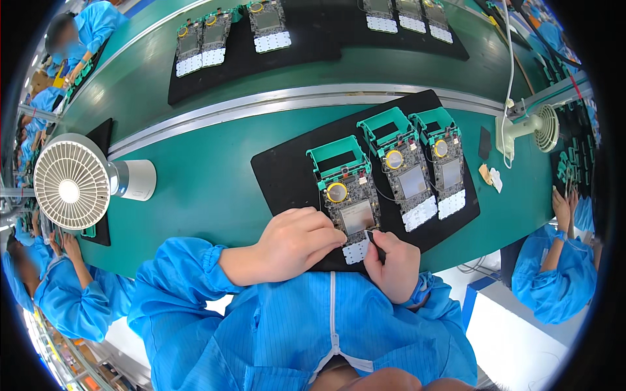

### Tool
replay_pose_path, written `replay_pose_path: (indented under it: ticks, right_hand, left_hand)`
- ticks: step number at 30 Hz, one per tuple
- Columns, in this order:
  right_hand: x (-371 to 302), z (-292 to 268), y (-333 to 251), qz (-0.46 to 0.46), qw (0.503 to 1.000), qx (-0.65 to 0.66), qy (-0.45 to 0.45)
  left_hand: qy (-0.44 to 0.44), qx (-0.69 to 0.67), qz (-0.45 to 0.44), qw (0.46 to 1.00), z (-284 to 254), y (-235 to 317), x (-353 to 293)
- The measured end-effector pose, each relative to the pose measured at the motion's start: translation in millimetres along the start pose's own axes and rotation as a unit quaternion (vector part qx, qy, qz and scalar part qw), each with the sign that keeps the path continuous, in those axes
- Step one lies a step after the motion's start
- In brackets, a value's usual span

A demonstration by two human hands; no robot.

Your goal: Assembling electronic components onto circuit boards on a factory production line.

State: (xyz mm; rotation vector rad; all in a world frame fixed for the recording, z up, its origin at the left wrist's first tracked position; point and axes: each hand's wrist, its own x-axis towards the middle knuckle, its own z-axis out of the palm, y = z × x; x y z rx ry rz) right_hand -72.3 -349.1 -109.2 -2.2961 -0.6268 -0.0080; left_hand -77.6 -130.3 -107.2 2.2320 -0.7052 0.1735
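A circuit board (pixel 358 217) with a yellow ring, a grey screen and a white keypad lies in front of me, joined to a green plastic frame (pixel 339 159). My left hand (pixel 293 244) is closed, its thumb and fingertips pressed at the board's lower left edge. My right hand (pixel 395 266) pinches a small, thin, dark piece over the lower right corner of the screen; its kind is too small to tell. Two similar boards, the middle board (pixel 412 181) and the right board (pixel 451 173), lie alongside, each with a green frame at its top.
The boards lie on a black mat (pixel 280 171) on a green bench. A white fan (pixel 73 182) stands left, a smaller fan (pixel 545 129) right. More boards (pixel 268 26) rest on black mats beyond a metal rail (pixel 261 101). Co-workers in blue sit on both sides.
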Motion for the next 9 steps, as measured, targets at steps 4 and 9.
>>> replay_pose_path:
  ticks: [4, 9]
  right_hand:
    - [-3.5, 0.8, 3.1, -0.031, 0.999, -0.029, -0.001]
    - [-20.1, -12.8, 28.8, 0.038, 0.964, 0.252, 0.070]
  left_hand:
    - [0.003, -0.010, 0.009, 1.000, -2.5, 2.4, -0.6]
    - [-0.065, -0.097, -0.279, 0.953, -5.9, 14.8, -15.4]
